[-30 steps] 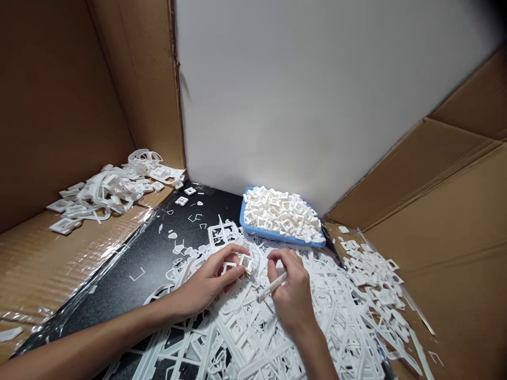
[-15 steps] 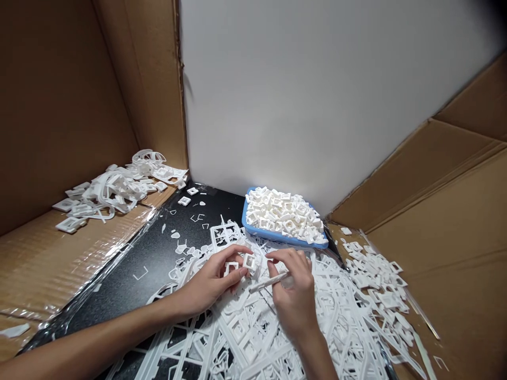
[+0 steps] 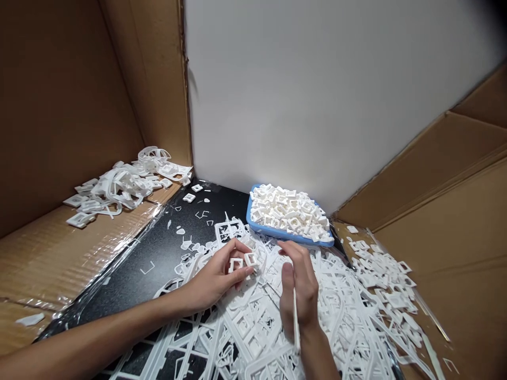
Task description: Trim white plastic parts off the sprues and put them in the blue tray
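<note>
My left hand (image 3: 214, 279) is closed around small white square plastic frames. One frame (image 3: 251, 259) shows between the thumb and fingertips, and another frame (image 3: 235, 265) sits deeper in the hand. To its right, my right hand (image 3: 303, 287) grips a thin, pale stick-like tool (image 3: 296, 322), which points down toward the wrist; its exact kind is unclear. The right fingertips are apart from the frames. Beneath both hands spreads a heap of white plastic lattice strips and offcuts (image 3: 253, 327).
Behind the hands, a blue tray (image 3: 273, 232) is piled with small white square pieces (image 3: 289, 208). White scraps (image 3: 119, 184) lie on cardboard at left, and more white pieces (image 3: 386, 279) lie at right. Cardboard walls (image 3: 443, 200) and a white panel (image 3: 301, 95) enclose the black table (image 3: 130, 274).
My right hand has turned, so the stick-like tool swings from pointing left at the frames to pointing down. The left hand keeps its frames, slightly tilted. The view has shifted slightly.
</note>
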`<state>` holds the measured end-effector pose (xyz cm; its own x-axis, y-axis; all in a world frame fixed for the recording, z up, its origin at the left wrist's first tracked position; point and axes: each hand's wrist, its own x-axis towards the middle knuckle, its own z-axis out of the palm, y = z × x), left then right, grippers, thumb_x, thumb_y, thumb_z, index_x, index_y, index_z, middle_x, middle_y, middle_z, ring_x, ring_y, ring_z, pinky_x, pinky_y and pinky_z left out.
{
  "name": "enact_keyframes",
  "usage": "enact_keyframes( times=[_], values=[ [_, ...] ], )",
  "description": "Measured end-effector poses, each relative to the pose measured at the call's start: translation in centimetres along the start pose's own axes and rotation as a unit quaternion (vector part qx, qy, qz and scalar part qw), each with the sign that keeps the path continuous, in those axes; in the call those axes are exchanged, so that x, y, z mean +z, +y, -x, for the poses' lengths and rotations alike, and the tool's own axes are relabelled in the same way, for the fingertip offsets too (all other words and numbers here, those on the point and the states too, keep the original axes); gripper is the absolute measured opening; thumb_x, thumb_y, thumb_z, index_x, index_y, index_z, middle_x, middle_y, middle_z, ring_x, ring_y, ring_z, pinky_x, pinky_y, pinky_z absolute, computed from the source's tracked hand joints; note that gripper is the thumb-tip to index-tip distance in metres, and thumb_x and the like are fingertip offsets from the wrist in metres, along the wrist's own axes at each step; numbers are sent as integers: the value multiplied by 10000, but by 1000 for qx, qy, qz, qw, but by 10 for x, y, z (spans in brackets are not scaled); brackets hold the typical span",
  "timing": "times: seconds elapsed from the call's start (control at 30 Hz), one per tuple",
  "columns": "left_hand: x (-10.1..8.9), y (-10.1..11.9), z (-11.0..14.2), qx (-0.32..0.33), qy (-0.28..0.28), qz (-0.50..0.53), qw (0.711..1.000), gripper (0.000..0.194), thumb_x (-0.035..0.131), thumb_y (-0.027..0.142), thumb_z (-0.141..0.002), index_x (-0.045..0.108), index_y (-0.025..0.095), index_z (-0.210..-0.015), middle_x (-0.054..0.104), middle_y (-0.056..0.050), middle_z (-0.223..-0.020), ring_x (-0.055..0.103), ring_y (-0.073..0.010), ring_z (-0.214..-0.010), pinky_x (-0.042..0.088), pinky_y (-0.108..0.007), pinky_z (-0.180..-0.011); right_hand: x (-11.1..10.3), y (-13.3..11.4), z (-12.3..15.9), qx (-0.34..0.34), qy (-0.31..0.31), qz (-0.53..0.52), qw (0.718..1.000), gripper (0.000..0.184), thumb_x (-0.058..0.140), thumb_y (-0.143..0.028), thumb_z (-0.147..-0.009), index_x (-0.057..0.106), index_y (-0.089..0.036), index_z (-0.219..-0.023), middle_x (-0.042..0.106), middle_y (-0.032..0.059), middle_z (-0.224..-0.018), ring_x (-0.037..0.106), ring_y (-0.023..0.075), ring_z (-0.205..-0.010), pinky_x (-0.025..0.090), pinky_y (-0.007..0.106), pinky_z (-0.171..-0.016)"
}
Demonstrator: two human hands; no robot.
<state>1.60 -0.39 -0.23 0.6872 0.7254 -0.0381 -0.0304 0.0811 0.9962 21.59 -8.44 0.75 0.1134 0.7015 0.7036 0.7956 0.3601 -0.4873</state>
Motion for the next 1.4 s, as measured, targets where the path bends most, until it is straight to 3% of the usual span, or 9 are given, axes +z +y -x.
enact_keyframes(
  times=[0.17, 0.33, 0.47, 0.63, 0.87, 1.03, 1.13, 1.3, 1.4],
  values=[
    [-1, 1, 2, 0, 3, -35, 999, 340, 694, 452, -1035, 518, 245, -1238, 615, -8, -1116, 569, -132, -804, 458, -267, -707, -1, -7, 6, 60, 43, 10, 997, 516, 270, -501, -1138, 686, -215, -1246, 656, 57, -896, 624, 236, -809, 509, 392, -747],
    [0, 5, 1, 15, -1, -42, 999, 349, 662, 453, -1051, 545, 238, -1299, 638, -35, -1146, 599, -146, -791, 477, -285, -700, 6, -11, 5, 156, 81, -36, 984, 146, 716, -357, -1005, 677, -240, -1083, 729, 25, -893, 696, 188, -767, 541, 311, -736],
    [-1, 2, -2, 36, 5, -25, 999, 374, 673, 468, -1042, 577, 231, -1315, 652, -48, -1149, 607, -151, -796, 488, -293, -714, 7, -9, 1, 129, 18, -111, 985, 93, 744, -309, -984, 704, -251, -923, 734, 23, -878, 710, 205, -823, 561, 331, -798],
    [-1, 5, -3, 56, -3, -34, 998, 349, 696, 430, -1028, 624, 222, -1299, 650, -76, -1228, 611, -186, -915, 493, -308, -764, 6, -9, -4, 189, -95, -236, 948, 151, 740, -324, -992, 697, -234, -879, 732, 91, -1262, 713, 258, -1160, 586, 366, -932],
    [0, 8, 2, 30, -38, 29, 998, 490, 689, 284, -1002, 406, 270, -1402, 574, -37, -1163, 548, -145, -848, 448, -292, -750, 3, 4, -6, 250, -74, -311, 914, 169, 799, -338, -943, 724, -214, -855, 770, 87, -1118, 736, 236, -1045, 595, 316, -834],
    [-4, -1, 2, 28, -18, 64, 997, 240, 611, 369, -1054, 429, 240, -1141, 546, -26, -1107, 458, -125, -780, 381, -282, -683, -6, 20, -3, 308, -148, -277, 898, 259, 808, -414, -918, 698, -204, -815, 780, 81, -1073, 706, 206, -871, 553, 296, -690],
    [-5, -3, 0, 18, -19, 55, 998, 288, 640, 455, -1048, 483, 231, -1137, 570, -22, -1031, 466, -139, -776, 379, -281, -668, -9, 26, -3, 304, -157, -236, 909, 254, 809, -408, -909, 709, -204, -796, 779, 88, -1156, 706, 211, -880, 541, 322, -714],
    [-4, 1, -4, -22, -61, 155, 986, 397, 743, 362, -987, 512, 240, -1286, 666, -54, -1168, 561, -125, -765, 420, -281, -681, -13, 24, -10, 231, -62, -240, 941, 193, 828, -337, -906, 718, -227, -792, 776, 81, -1129, 706, 279, -1139, 557, 397, -921],
    [-3, 5, -6, -29, -101, 193, 976, 422, 712, 370, -1019, 481, 227, -1341, 753, -99, -1155, 582, -118, -687, 406, -293, -661, -16, 18, -13, 202, -45, -269, 941, 135, 837, -304, -907, 737, -239, -846, 779, 67, -1047, 718, 260, -1072, 572, 409, -928]
  ],
)
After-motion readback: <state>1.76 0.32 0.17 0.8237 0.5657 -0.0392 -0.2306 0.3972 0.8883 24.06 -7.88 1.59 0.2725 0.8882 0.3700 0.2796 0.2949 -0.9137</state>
